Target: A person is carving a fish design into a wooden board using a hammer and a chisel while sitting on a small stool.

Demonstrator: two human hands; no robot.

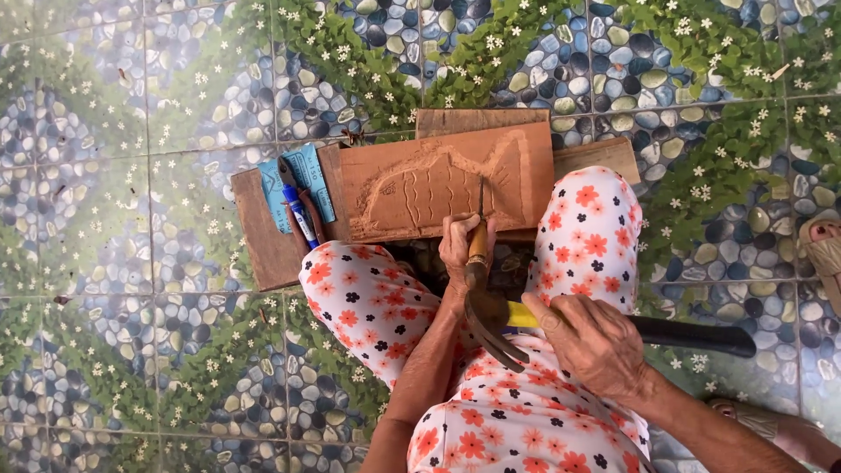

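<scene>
Head view: left hand (462, 245) grips chisel (478, 229) upright on carved plank (447, 182); right hand (596, 342) grips hammer (561, 322) just behind chisel, poised to strike.

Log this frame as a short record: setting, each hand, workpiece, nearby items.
Setting: floor tiles printed with pebbles and leaves
Left hand: grips a wooden-handled chisel, tip on the carving
Right hand: holds a yellow-and-black-handled claw hammer, head by the chisel's butt
Workpiece: reddish wooden board carved with a fish outline, lying on darker wooden planks
Nearby: blue pen on blue paper packets
</scene>
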